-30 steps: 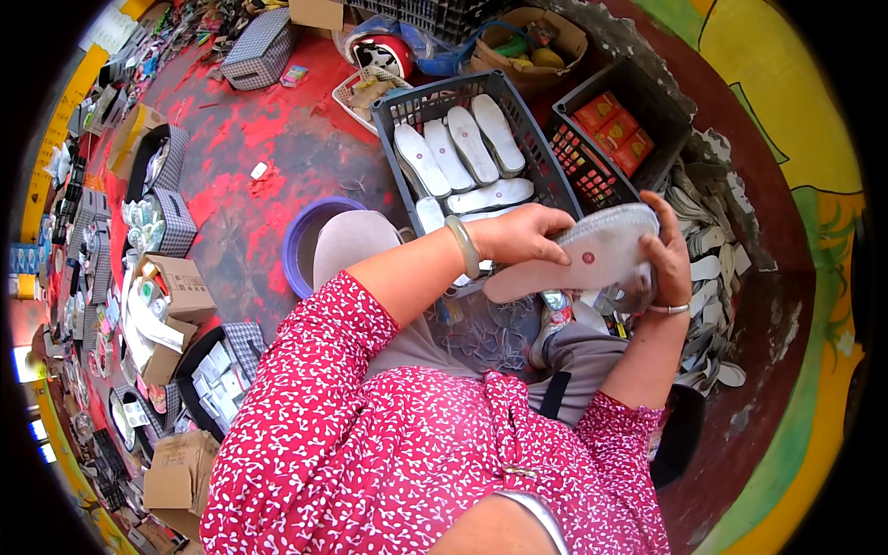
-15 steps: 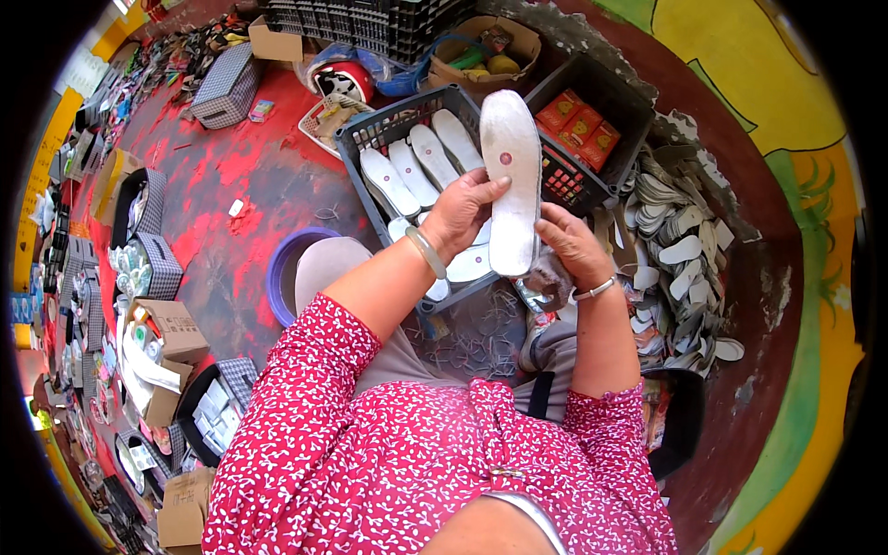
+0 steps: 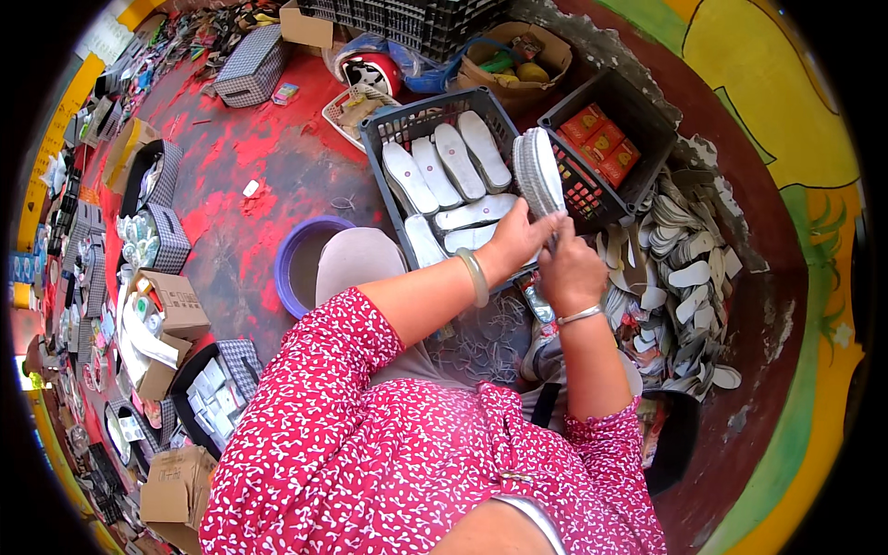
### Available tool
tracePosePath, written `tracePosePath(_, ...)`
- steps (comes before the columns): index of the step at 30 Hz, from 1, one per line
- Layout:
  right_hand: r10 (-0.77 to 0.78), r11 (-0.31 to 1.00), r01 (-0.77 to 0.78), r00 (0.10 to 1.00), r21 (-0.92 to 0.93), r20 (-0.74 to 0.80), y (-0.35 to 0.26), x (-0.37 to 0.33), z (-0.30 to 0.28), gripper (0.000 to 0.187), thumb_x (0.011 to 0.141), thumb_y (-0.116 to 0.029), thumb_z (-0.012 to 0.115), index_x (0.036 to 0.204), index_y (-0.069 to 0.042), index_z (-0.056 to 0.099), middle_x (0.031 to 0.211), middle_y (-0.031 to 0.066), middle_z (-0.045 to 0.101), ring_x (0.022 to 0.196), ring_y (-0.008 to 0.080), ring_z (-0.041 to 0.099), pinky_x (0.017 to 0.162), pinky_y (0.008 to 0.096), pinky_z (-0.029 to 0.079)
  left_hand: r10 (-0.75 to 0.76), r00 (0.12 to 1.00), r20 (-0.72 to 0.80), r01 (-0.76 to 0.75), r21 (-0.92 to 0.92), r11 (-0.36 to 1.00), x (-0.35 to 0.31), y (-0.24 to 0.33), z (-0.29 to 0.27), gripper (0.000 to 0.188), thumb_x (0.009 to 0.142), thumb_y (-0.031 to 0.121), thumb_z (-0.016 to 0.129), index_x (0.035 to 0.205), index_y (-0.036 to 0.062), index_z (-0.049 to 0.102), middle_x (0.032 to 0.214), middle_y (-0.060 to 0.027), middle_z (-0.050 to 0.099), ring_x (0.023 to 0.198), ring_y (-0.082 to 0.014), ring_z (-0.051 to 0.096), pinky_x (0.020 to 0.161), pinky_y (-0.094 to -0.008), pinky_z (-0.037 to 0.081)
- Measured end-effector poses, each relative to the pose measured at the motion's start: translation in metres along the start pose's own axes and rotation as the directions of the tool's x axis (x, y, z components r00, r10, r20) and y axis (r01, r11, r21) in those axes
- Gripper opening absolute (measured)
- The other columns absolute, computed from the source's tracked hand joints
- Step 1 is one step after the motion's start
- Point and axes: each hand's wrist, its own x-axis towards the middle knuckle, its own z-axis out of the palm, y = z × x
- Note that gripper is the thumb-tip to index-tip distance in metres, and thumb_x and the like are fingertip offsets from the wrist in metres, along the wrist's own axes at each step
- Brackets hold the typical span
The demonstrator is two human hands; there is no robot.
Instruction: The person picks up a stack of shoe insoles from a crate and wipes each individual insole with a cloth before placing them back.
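Now that the insoles (image 3: 538, 174) turned edge-on, left hand (image 3: 518, 239) and right hand (image 3: 572, 275) clasp their near end

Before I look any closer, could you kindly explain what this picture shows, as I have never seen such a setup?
There is no machine here, only a person's bare hands. A head-worn fisheye camera looks down, so edges curve. The left hand holds a layered bundle of white insoles; the right hand curls by its lower end, its hold partly hidden. Ahead, a dark crate contains more insoles. A loose pile of flat pieces lies to the right, a purple basin to the left.
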Motion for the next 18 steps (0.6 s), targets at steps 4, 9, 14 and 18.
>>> tracePosePath(4, -0.108, 0.990, 0.102, 0.993, -0.097, -0.057, -0.016, -0.010, 0.021, 0.078, 0.074, -0.031, 0.070, 0.136, 0.002, 0.036, 0.082, 0.0112, 0.057, 0.070, 0.0281, 0.062, 0.057, 0.0368, 0.051, -0.237, 0.968, -0.088, 0.183, -0.401, 0.898, 0.009, 0.011, -0.008, 0.022, 0.091, 0.013, 0.056, 0.109, 0.0008, 0.051, 0.099, -0.0086, 0.061, 0.084, -0.0168, 0.061, 0.073, -0.0316, 0.054)
tracePosePath(9, -0.065, 0.904, 0.060, 0.998, 0.423, -0.002, 0.011, 0.006, 0.003, 0.067, 0.075, -0.026, 0.073, 0.132, -0.003, 0.045, 0.089, 0.0120, 0.059, 0.076, 0.0257, 0.062, 0.069, 0.0338, 0.051, -0.156, 0.987, -0.026, 0.137, -0.349, 0.927, 0.022, 0.023, -0.025, 0.030, 0.093, 0.015, 0.052, 0.119, 0.0000, 0.046, 0.107, -0.0105, 0.059, 0.095, -0.0209, 0.060, 0.082, -0.0365, 0.051)
tracePosePath(14, 0.114, 0.338, -0.233, 0.972, 0.912, 0.206, 0.073, 0.034, -0.007, 0.048, 0.092, -0.027, 0.059, 0.125, 0.006, 0.051, 0.103, 0.0090, 0.063, 0.087, 0.0135, 0.058, 0.077, 0.0277, 0.048, -0.271, 0.940, 0.207, 0.332, -0.371, 0.867, 0.018, 0.039, -0.024, 0.035, 0.094, 0.015, 0.050, 0.124, -0.0006, 0.041, 0.114, -0.0118, 0.057, 0.100, -0.0202, 0.060, 0.085, -0.0353, 0.051)
tracePosePath(18, -0.161, -0.055, -0.345, 0.929, 0.937, 0.333, 0.070, 0.026, -0.010, 0.041, 0.094, -0.024, 0.054, 0.125, 0.004, 0.050, 0.111, 0.0080, 0.059, 0.093, 0.0123, 0.055, 0.083, 0.0271, 0.046, -0.248, 0.873, 0.420, 0.387, -0.288, 0.876, 0.009, 0.036, -0.012, 0.043, 0.094, 0.017, 0.051, 0.131, 0.0011, 0.035, 0.122, -0.0119, 0.052, 0.111, -0.0221, 0.054, 0.096, -0.0392, 0.044)
